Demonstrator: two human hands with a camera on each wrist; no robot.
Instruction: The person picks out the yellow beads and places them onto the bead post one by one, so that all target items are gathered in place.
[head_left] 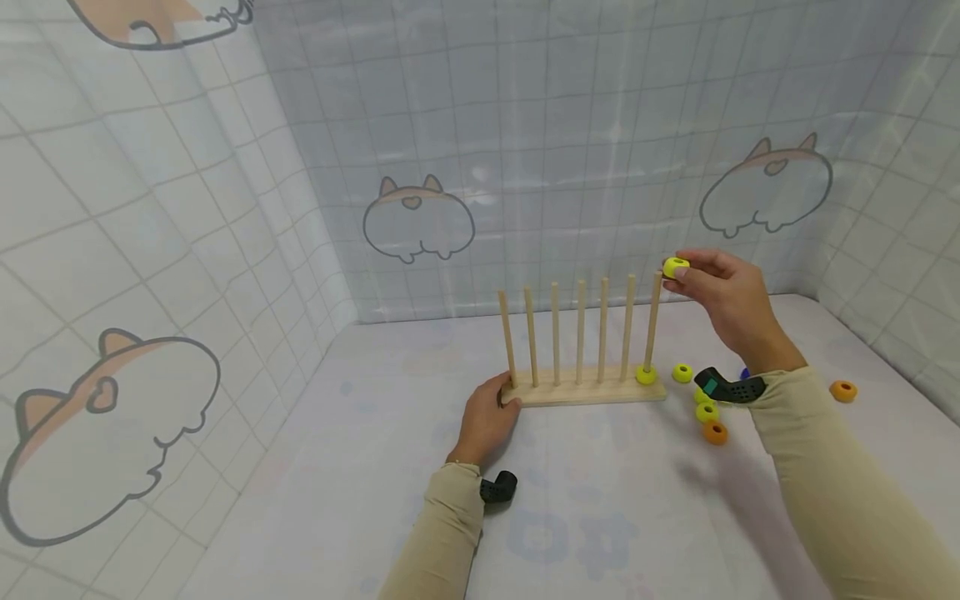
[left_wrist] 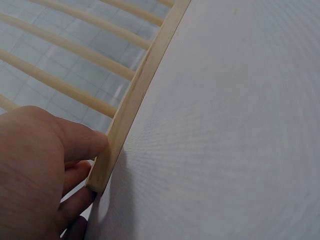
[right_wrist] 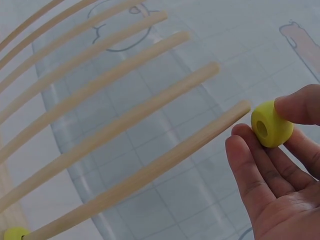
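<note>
One yellow bead (head_left: 676,267) pinched in the right hand (head_left: 723,296), hole left clear, prob on purpose. Left hand (head_left: 483,423) grips the wooden base's (head_left: 585,394) 9 o'clock end, steadying it I guess.

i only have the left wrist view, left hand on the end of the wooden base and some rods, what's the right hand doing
Observer: The right hand pinches a yellow bead beside the tip of the rightmost rod, not threaded on it.
Operator: ok, anything on that rod
Observer: Yes, another yellow bead sits at its foot, down on the wooden base.
Operator: any loose ones around
Observer: Yes, yellow beads and orange beads lie on the table to the right of the base.
</note>
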